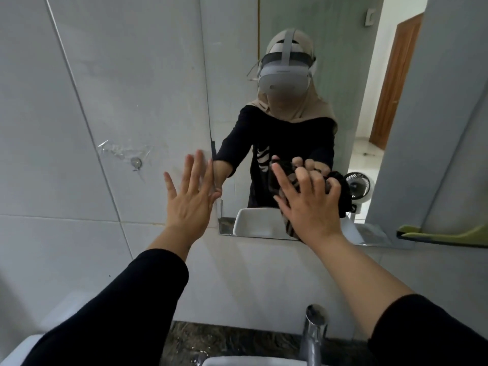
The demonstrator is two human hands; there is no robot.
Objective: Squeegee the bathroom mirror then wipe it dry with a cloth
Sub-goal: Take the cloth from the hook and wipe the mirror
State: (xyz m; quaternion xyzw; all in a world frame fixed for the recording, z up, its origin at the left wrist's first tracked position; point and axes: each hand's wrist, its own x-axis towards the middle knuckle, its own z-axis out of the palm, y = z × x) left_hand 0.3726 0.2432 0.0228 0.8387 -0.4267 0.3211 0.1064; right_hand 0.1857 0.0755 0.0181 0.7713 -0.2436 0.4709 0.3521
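Wipe-dry step by the look of it. Bathroom mirror (pixel 303 62) fixed on the tiled wall (pixel 105 101) above the basin; lower left part being worked. Cloth (pixel 289 225), dark with pale stripes, bunched under the right hand (pixel 310 207) and pressed flat against the glass low down, a tail hanging past the mirror's bottom edge. Soft, light, floppy; likely to slip out of a loose palm, so best kept wadded under the whole hand with fingers (pixel 303 178) curled over the top of the bundle. Right fingers bent and spread, clutching the cloth against the glass. Right arm stretched forward, wrist slightly raised, dark sleeve pushed back on the forearm.

Left hand (pixel 190 199) empty, fingers straight and splayed, palm toward the wall just beside the mirror's left edge, fingertips at the edge; contact with the tile hard to tell. Looks like bracing. Left arm extended, sleeve down near the wrist.

Glass stiff, fragile, slick; moderate flat pressure advised. Squeegee not in view. Chrome tap (pixel 314 334) below, near the right forearm.
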